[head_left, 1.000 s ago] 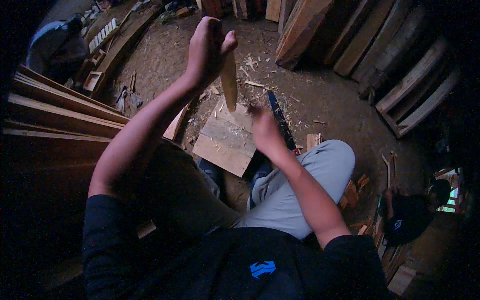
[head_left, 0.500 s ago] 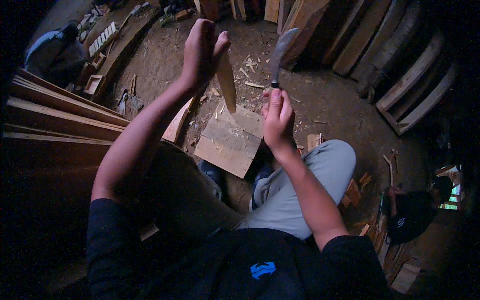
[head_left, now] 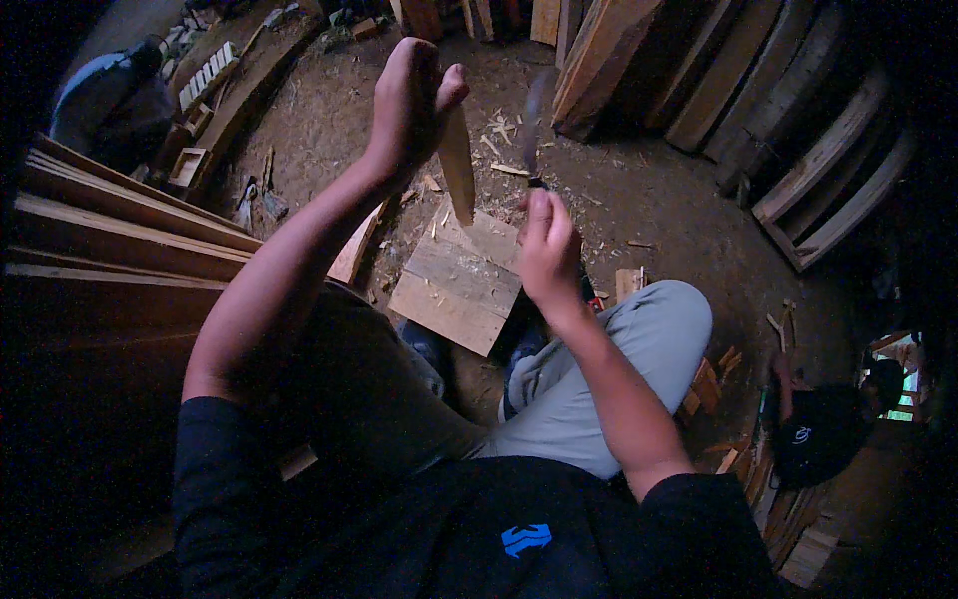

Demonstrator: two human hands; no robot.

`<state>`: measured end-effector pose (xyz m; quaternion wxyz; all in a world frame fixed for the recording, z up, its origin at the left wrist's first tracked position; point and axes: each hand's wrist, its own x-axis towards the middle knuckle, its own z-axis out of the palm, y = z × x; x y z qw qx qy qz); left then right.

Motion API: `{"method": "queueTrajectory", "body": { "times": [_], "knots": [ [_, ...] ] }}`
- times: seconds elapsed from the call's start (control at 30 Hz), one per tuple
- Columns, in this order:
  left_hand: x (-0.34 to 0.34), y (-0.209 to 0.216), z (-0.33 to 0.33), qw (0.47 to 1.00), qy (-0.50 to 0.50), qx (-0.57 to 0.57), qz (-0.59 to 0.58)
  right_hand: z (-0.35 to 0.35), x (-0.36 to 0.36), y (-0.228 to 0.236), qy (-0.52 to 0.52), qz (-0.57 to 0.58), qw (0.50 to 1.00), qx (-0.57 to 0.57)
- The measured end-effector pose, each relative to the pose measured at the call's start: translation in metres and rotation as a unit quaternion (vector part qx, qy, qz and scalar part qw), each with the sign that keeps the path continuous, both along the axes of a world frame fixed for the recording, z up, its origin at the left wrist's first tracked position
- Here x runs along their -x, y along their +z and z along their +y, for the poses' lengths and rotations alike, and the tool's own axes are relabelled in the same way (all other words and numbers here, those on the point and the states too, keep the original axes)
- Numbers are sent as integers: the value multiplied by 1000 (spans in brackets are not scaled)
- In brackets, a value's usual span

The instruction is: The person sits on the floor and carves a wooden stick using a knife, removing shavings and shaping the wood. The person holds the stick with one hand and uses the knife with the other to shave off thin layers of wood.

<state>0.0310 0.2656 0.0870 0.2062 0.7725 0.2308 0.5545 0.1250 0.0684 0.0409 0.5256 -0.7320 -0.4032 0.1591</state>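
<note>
Raised at the upper middle, my left hand (head_left: 414, 105) is closed round the top of a pale wooden stick (head_left: 458, 175). The stick stands nearly upright, its narrowed lower end on a square wooden block (head_left: 454, 285) between my feet. My right hand (head_left: 549, 245) grips a machete (head_left: 533, 125) by its handle, which my fingers mostly hide. The curved blade points up and away from me, to the right of the stick and apart from it, and is smeared by motion. Small wood shavings lie on the block.
Wood chips (head_left: 502, 127) litter the dirt floor beyond the block. Long boards (head_left: 120, 220) are stacked at left; thick timbers (head_left: 609, 60) lean at the back right. One person (head_left: 115, 95) is at the far left, another (head_left: 818, 429) at the right.
The machete has swung left toward the stick, its blade turning more upright and blurring. My right hand has shifted slightly left and down. My left hand and the stick have hardly moved.
</note>
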Motion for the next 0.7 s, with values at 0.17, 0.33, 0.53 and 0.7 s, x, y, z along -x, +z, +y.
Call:
{"method": "queueTrajectory", "body": {
  "times": [0.17,0.33,0.53,0.7],
  "knots": [
    [-5,4,-5,1000,6,-3,8,-5,-1,-40,21,-74,994,80],
    [-8,1,2,1000,12,-13,-15,-6,-10,-52,69,-148,959,232],
    [2,0,4,1000,22,-20,-3,0,-12,-16,73,76,988,117],
    [4,2,1,999,31,-18,3,6,-3,0,-22,121,984,-126]
  ]
}}
